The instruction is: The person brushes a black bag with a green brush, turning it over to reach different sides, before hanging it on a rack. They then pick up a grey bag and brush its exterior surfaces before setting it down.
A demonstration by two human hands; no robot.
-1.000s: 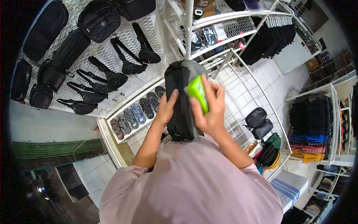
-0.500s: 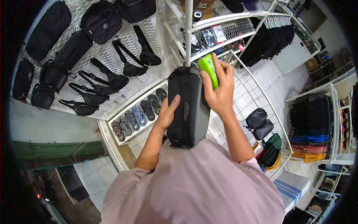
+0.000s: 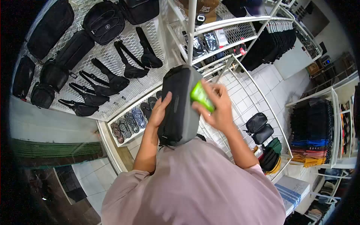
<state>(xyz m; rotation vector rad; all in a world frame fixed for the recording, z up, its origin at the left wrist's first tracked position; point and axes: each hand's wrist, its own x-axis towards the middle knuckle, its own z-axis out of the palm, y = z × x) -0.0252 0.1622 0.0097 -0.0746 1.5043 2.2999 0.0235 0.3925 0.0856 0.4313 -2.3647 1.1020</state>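
Observation:
A boxy black and grey bag (image 3: pixel 174 107) is held upright in front of my chest. My left hand (image 3: pixel 159 110) grips its left side, thumb on the black face and the other fingers hidden behind. In my right hand (image 3: pixel 219 108) is a small bright green block-shaped item (image 3: pixel 201 96) with pale marks, pinched between thumb and fingers. It is at the grey right side of the bag, seemingly against it; motion blur hides its exact kind.
Black bags (image 3: pixel 103 22) and pouches hang on a white mesh wall at left. Below are patterned flip-flops (image 3: pixel 131 122) in a white tray. A white rack (image 3: pixel 258 90) stands close at right, with small black bags (image 3: pixel 258 127). Dark clothes (image 3: pixel 273 45) hang beyond.
My right hand has moved down and left with the green item, from the bag's upper right to its grey side. The bag has shifted slightly left and turned, showing more grey.

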